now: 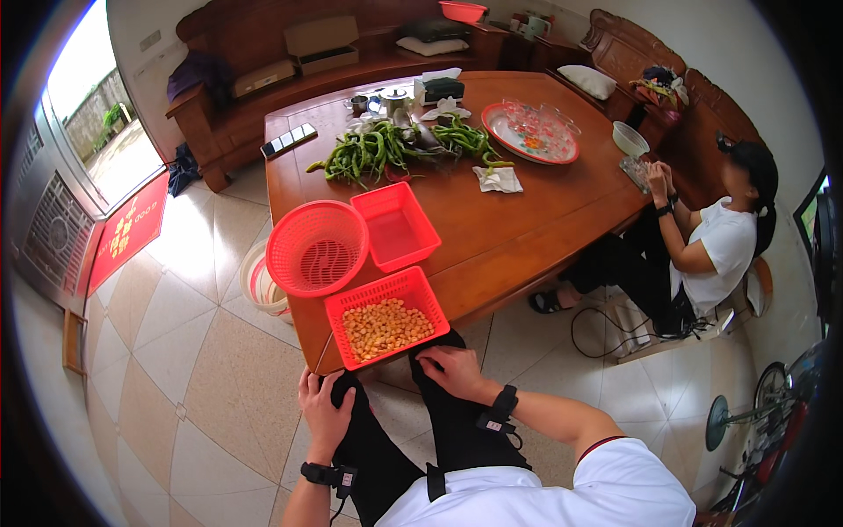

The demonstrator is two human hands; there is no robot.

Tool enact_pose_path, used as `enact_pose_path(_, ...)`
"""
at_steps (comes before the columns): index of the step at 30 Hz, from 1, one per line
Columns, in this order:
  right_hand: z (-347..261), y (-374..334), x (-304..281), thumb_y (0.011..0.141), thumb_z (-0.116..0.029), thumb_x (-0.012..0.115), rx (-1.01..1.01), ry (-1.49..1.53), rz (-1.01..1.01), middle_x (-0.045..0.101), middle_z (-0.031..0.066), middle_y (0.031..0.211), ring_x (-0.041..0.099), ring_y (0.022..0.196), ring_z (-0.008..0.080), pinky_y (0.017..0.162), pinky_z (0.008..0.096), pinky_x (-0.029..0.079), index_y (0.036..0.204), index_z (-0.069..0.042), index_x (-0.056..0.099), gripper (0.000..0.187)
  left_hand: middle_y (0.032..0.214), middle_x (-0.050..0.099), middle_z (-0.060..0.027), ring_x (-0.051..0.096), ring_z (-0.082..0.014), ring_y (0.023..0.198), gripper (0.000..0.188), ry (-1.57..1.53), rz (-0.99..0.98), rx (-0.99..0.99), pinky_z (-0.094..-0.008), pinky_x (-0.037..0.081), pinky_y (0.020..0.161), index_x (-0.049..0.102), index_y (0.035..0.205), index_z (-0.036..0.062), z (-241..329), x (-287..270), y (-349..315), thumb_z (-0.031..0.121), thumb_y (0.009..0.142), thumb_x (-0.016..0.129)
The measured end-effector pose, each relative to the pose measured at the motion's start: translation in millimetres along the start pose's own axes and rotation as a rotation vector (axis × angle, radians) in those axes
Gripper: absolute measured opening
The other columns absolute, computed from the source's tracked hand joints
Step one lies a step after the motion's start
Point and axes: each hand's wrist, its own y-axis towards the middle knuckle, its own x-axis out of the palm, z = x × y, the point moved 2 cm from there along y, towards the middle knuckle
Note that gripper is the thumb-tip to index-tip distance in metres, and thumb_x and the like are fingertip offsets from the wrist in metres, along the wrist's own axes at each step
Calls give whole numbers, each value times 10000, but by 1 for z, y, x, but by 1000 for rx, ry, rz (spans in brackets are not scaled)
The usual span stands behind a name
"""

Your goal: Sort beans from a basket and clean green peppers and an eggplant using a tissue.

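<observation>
My left hand [327, 409] rests on my left knee, thumb apart from the fingers, with nothing in it. On my other knee lies my right hand [453, 371], its fingers draped loosely and also holding nothing. Just beyond both hands, at the table's near corner, sits a red rectangular basket [413, 285] with many small yellow kernels or beans [386, 328] in it. Behind it are a round red colander [303, 220] and a second red rectangular basket [386, 204], neither with anything visible inside. Neither hand touches these baskets.
Long green peppers [373, 154] lie piled on the wooden table [527, 233], near a phone [290, 140], a crumpled tissue [498, 180] and a round tray [562, 155]. A bucket [263, 281] stands beside the table. Another person [724, 233] sits at the right, hands at the table edge.
</observation>
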Motion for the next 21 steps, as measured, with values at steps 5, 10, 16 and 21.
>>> enact_pose_path(5,-1,1,9,895,-183,692,-22,15,2,728,108,892,705,793,316,667,416,558,1000,-100,722,138,1258,567,-167,422,-413,1348,392,-12,14,7,-545,370,1084,686,1158,116,3,3,0,226,795,784)
enact_pose_path(10,-1,4,14,894,-183,694,-24,2,-13,726,113,884,702,781,318,657,423,554,996,-98,723,136,1260,556,-183,419,-422,1344,399,-17,23,14,-547,368,1086,683,1162,111,2,5,0,222,793,787)
enact_pose_path(16,-8,3,12,889,-187,701,-38,9,-11,721,111,858,698,761,319,645,422,550,988,-99,722,134,1269,549,-185,416,-435,1339,399,-17,24,21,-554,366,1088,677,1168,107,5,7,-1,217,800,783)
enact_pose_path(21,-10,3,12,880,-178,708,-59,10,5,711,109,822,694,734,306,636,425,548,974,-97,720,124,1279,530,-188,426,-436,1320,389,-2,26,17,-557,381,1069,677,1161,100,8,8,-2,225,807,780)
